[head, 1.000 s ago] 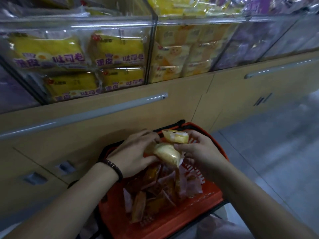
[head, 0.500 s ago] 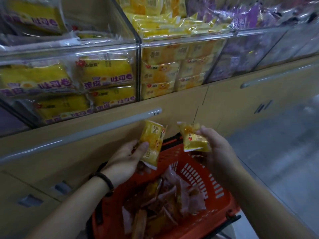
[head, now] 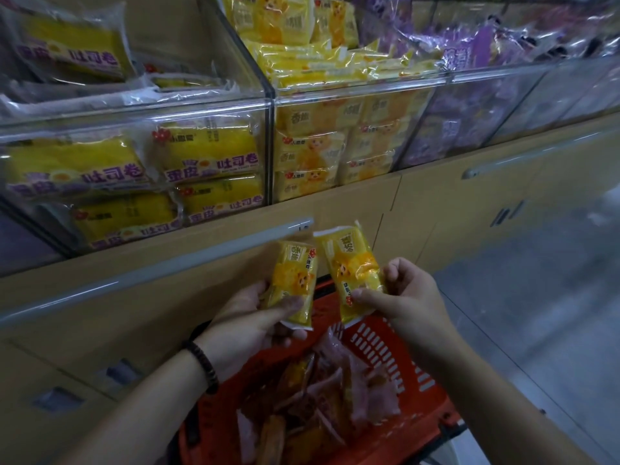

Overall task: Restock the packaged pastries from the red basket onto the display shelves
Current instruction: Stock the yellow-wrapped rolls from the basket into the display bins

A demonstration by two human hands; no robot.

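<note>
- Two yellow packs are in your hands, one each, held up above the red basket (head: pixel 396 357).
- Many more packs (head: pixel 322 397) lie low in that basket, closest to you. It is dim down there, so I cannot tell what kinds they are.
- Your left hand (head: pixel 255 317) grips the left pack (head: pixel 295 283) near its bottom, thumb on the front, fingers behind.
- Your right hand (head: pixel 402 293) pinches the right pack (head: pixel 355 270) at its lower edge between thumb and curled fingers. Most of each pack sticks up past your fingers.
- Both packs stand nearly upright, just beside each other, fronts facing you.
- Up past them sits the clear middle bin (head: pixel 335 146), full of small yellow packs that look like yours.
- Lift both packs over the bin's front wall and lay them flat on top of the pile, pictures up.
- Hold gently, because the soft cakes inside may squash.
- Skip the left bin (head: pixel 134 169) with bigger rolls and the purple bin (head: pixel 469 122).
</note>
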